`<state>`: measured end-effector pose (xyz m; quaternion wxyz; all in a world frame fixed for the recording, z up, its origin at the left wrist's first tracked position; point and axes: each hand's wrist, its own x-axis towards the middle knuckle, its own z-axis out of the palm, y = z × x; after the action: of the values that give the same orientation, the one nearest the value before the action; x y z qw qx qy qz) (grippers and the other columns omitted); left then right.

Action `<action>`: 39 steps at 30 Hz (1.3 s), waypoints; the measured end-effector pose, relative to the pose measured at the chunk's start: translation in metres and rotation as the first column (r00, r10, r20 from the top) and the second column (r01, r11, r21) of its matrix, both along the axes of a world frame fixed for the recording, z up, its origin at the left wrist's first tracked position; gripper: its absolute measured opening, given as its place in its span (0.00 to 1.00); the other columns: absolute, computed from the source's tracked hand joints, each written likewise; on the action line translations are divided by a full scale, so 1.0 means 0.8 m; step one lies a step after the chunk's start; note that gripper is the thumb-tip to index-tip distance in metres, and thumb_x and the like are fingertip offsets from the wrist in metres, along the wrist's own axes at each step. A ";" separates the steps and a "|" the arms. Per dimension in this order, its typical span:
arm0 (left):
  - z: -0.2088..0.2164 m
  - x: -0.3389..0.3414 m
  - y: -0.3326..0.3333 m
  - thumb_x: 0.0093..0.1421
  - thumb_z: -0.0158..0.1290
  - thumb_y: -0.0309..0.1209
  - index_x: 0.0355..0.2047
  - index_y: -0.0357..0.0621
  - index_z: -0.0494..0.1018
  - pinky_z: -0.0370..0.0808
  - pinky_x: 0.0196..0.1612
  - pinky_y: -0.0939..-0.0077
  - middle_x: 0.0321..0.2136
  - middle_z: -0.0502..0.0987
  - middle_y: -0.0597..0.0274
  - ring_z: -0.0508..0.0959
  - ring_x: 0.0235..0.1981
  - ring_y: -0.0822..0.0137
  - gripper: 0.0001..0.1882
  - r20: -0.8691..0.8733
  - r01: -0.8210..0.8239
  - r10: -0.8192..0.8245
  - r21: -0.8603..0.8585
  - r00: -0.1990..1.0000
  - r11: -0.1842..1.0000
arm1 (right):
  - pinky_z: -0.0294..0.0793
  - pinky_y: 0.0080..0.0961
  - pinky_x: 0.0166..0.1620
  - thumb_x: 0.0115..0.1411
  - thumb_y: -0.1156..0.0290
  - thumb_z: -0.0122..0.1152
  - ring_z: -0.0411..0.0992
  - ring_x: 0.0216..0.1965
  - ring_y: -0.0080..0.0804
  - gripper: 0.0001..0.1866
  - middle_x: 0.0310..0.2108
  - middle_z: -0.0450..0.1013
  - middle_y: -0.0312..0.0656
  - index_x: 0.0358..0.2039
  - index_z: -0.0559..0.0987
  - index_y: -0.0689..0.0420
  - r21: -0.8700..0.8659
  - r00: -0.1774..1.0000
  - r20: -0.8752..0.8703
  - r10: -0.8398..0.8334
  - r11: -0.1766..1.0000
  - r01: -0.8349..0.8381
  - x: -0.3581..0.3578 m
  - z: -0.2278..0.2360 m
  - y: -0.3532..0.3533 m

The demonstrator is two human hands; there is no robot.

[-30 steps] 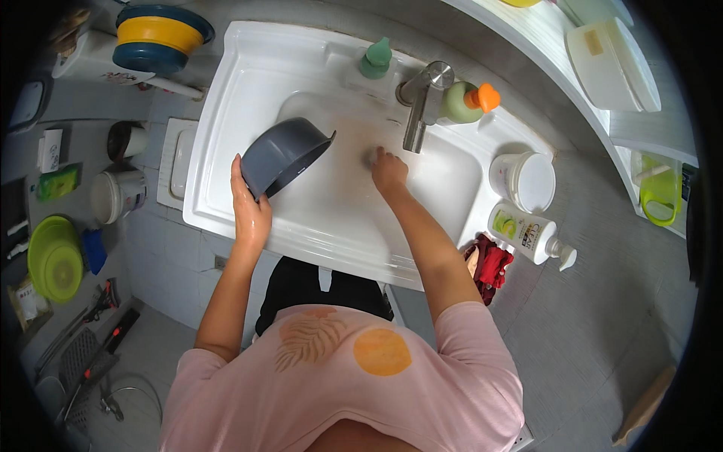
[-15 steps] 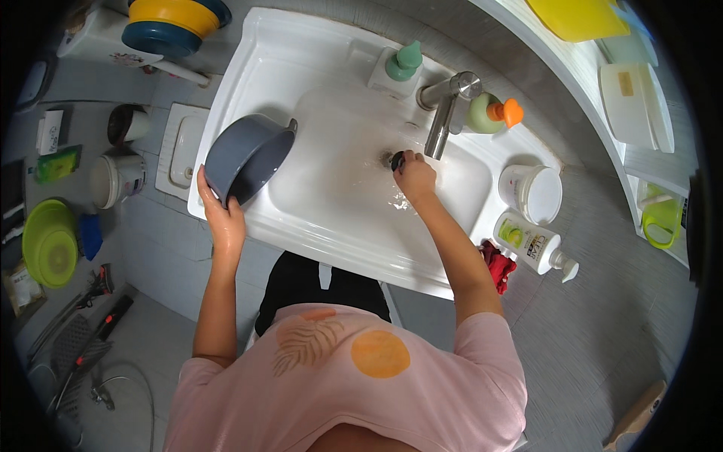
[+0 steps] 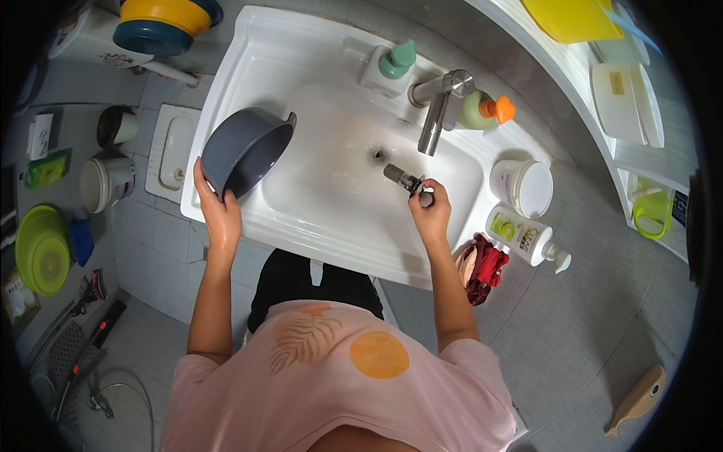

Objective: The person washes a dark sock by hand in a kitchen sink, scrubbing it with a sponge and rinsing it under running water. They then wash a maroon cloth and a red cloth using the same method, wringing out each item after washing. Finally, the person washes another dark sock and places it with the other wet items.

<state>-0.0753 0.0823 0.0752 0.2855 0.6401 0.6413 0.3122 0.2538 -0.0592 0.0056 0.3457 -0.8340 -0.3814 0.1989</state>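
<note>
My left hand [image 3: 218, 212] grips the near rim of a grey-blue washbasin [image 3: 235, 143]. The basin is tilted on its side against the left part of the white sink [image 3: 331, 252], its opening turned to the right. In my right hand [image 3: 432, 218] is a dark sink drain plug [image 3: 403, 177] with a long strainer body, pinched at its cap end. Its narrow end points at the uncovered drain hole [image 3: 378, 156], a short distance up and left. Some wet film and droplets show on the sink floor.
The metal faucet [image 3: 435, 124] reaches over the sink's right side. Along the back stand a green-topped pump bottle [image 3: 393, 66] and an orange-topped one [image 3: 482, 111]. At right are a white tub [image 3: 521, 187], a lying pump bottle [image 3: 523, 235] and red cloth [image 3: 486, 270].
My right hand has lifted the drain plug out of the drain hole and drawn it toward me and to the right. The water around the drain has run down. My left hand keeps holding the washbasin.
</note>
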 end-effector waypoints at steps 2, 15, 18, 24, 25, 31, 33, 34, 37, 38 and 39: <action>0.000 0.000 -0.001 0.47 0.37 0.13 0.59 0.39 0.44 0.51 0.59 0.61 0.56 0.53 0.37 0.55 0.58 0.43 0.37 0.005 0.001 -0.001 -0.014 1.000 1.000 | 0.70 0.26 0.32 0.42 0.78 0.60 0.70 0.26 0.34 0.16 0.28 0.71 0.45 0.35 0.72 0.60 0.006 0.999 -0.034 -0.026 1.000 0.026 -0.002 0.004 -0.003; 0.002 0.002 -0.001 0.47 0.37 0.13 0.59 0.39 0.44 0.50 0.60 0.61 0.56 0.53 0.38 0.55 0.58 0.44 0.37 0.008 0.010 -0.010 -0.032 1.000 0.999 | 0.70 0.25 0.32 0.42 0.78 0.60 0.70 0.25 0.32 0.16 0.27 0.71 0.44 0.35 0.72 0.60 0.065 0.998 -0.040 -0.055 0.996 0.057 0.000 0.005 -0.013; 0.002 0.002 -0.001 0.47 0.37 0.13 0.59 0.39 0.44 0.50 0.60 0.61 0.56 0.53 0.38 0.55 0.59 0.44 0.36 -0.002 0.010 -0.010 -0.029 1.000 1.000 | 0.70 0.24 0.31 0.43 0.77 0.60 0.70 0.25 0.31 0.16 0.26 0.70 0.44 0.35 0.72 0.60 0.056 0.996 -0.057 -0.063 0.996 0.067 0.003 0.007 -0.016; 0.005 0.004 -0.002 0.47 0.38 0.12 0.59 0.39 0.44 0.50 0.60 0.61 0.56 0.52 0.39 0.54 0.59 0.44 0.37 0.003 0.013 -0.013 -0.050 1.000 0.999 | 0.69 0.23 0.29 0.43 0.77 0.60 0.69 0.23 0.28 0.16 0.26 0.70 0.42 0.35 0.72 0.61 0.050 0.996 -0.054 -0.072 0.996 0.075 0.007 0.010 -0.018; 0.005 0.004 -0.002 0.47 0.38 0.12 0.59 0.39 0.44 0.50 0.60 0.61 0.57 0.52 0.39 0.54 0.59 0.44 0.37 0.001 0.014 -0.014 -0.057 1.000 0.998 | 0.69 0.23 0.29 0.43 0.77 0.60 0.68 0.23 0.28 0.16 0.26 0.70 0.42 0.35 0.72 0.61 0.044 0.996 -0.056 -0.075 0.996 0.077 0.007 0.011 -0.019; 0.004 0.005 -0.002 0.47 0.38 0.12 0.59 0.39 0.43 0.50 0.60 0.62 0.57 0.52 0.39 0.54 0.59 0.45 0.37 -0.014 0.023 -0.024 -0.053 1.000 0.998 | 0.68 0.22 0.28 0.43 0.77 0.60 0.67 0.22 0.27 0.15 0.26 0.69 0.42 0.35 0.72 0.61 0.057 0.996 -0.053 -0.076 0.995 0.079 0.009 0.009 -0.022; 0.006 0.006 -0.001 0.47 0.38 0.12 0.59 0.39 0.43 0.50 0.60 0.62 0.57 0.52 0.39 0.54 0.59 0.45 0.37 -0.009 0.023 -0.023 -0.054 1.000 0.998 | 0.68 0.23 0.28 0.43 0.77 0.60 0.68 0.22 0.27 0.15 0.26 0.69 0.42 0.35 0.72 0.61 0.052 0.995 -0.057 -0.080 0.995 0.083 0.009 0.009 -0.022; 0.007 0.007 -0.001 0.47 0.38 0.12 0.59 0.39 0.43 0.50 0.60 0.62 0.57 0.52 0.39 0.54 0.59 0.45 0.37 -0.004 0.022 -0.022 -0.055 1.000 0.998 | 0.68 0.23 0.28 0.43 0.76 0.60 0.68 0.22 0.27 0.15 0.26 0.69 0.42 0.35 0.72 0.61 0.049 0.995 -0.059 -0.081 0.995 0.084 0.009 0.009 -0.022; 0.007 0.007 -0.001 0.47 0.38 0.12 0.59 0.39 0.44 0.50 0.60 0.62 0.57 0.53 0.39 0.54 0.59 0.45 0.37 0.002 0.020 -0.020 -0.056 1.000 0.998 | 0.69 0.23 0.29 0.43 0.76 0.60 0.68 0.23 0.28 0.15 0.26 0.70 0.42 0.35 0.72 0.61 0.048 0.995 -0.052 -0.080 0.995 0.083 0.009 0.007 -0.024; 0.006 0.007 0.000 0.47 0.38 0.12 0.59 0.39 0.44 0.50 0.60 0.62 0.57 0.53 0.39 0.54 0.59 0.45 0.37 0.003 0.019 -0.019 -0.056 1.000 0.998 | 0.69 0.23 0.29 0.43 0.76 0.60 0.68 0.23 0.28 0.15 0.26 0.70 0.42 0.35 0.72 0.61 0.049 0.996 -0.045 -0.080 0.995 0.082 0.009 0.006 -0.024; 0.005 0.007 0.000 0.47 0.38 0.12 0.59 0.39 0.44 0.50 0.60 0.63 0.57 0.53 0.39 0.54 0.59 0.45 0.37 -0.002 0.023 -0.023 -0.049 1.000 0.999 | 0.69 0.23 0.29 0.43 0.76 0.60 0.68 0.23 0.28 0.15 0.27 0.70 0.42 0.35 0.72 0.61 0.051 0.996 -0.038 -0.080 0.995 0.082 0.010 0.006 -0.024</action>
<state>-0.0701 0.0822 0.0794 0.3038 0.6405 0.6419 0.2923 0.2615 -0.0784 0.0104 0.3821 -0.8356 -0.3461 0.1897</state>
